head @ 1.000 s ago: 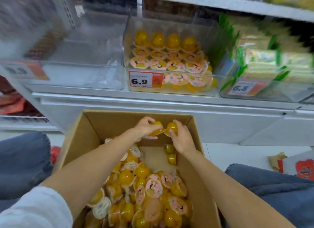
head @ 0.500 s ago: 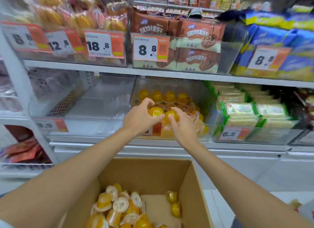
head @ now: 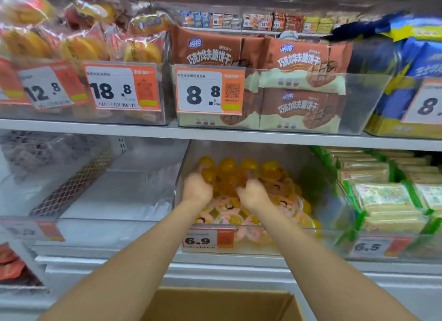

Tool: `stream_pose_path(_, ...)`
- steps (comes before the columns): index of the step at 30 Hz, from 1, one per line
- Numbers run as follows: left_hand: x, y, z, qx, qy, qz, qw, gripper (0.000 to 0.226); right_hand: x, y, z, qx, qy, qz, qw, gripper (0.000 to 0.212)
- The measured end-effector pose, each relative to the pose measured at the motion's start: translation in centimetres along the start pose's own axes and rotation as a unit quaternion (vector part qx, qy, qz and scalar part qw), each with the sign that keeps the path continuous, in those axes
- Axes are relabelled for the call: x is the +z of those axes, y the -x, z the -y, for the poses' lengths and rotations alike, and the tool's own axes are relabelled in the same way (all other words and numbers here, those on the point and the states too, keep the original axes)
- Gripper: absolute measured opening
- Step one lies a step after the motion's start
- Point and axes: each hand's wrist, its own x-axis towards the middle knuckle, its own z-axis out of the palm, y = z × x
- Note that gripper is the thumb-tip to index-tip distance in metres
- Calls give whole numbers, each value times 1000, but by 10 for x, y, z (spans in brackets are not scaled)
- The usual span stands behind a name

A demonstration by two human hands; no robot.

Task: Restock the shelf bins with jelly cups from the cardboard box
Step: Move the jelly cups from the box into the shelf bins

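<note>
Head view: we look along both bare forearms into the lower shelf.
Left hand (head: 197, 189): we see it inside the clear bin (head: 334, 227), fingers curled round an orange jelly cup (head: 208, 175) above the back rows.
Right hand (head: 253, 194): just beside the left, fingers wrapped over a second jelly cup (head: 239, 179); blur softens its outline.
Stocked cups (head: 270, 171): they fill the same bin, orange domes at the back and printed lids facing us at the front.
Price tag (head: 207, 240): it reads 6.9 on the bin's front wall.
Cardboard box (head: 215, 306): below our arms at the bottom edge, only its far rim showing.
Neighbours: green-edged packs (head: 382, 201) to the right and brown biscuit packs (head: 299, 81) on the shelf above.
</note>
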Motion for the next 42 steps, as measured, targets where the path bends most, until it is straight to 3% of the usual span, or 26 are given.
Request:
stream_pose_path(5,3,3,4,80,-32,-70,994,25,2,-6,-9,-41,-16,-89,995,24)
stream_pose_path(10,6,3,10,79,-94,-29,992,28,5,1,-8,-92,-37,-5,995,24)
stream_pose_path(16,4,3,10,38,-32,12,999,37,7,-1,-10,-112,21,30,993,32)
stream_pose_path(20,3,6,9,67,-27,22,997,25,7,2,-10,-123,0,42,991,34)
stream_pose_path(26,-21,33,-5,99,-31,12,995,16,-20,41,3,-164,44,-141,975,36)
stream_pose_path(31,-32,99,-8,137,-34,28,990,12,-26,115,-8,-199,11,-194,960,24)
stream_pose_path(35,-23,157,19,141,-86,89,982,12,-4,166,-38,-168,40,-127,977,21)
stream_pose_path(38,-4,189,68,75,-123,181,973,11,27,196,-69,-96,70,-22,993,22)
stream_pose_path(42,26,216,151,-48,-162,313,935,5,79,223,-119,4,107,152,983,28)
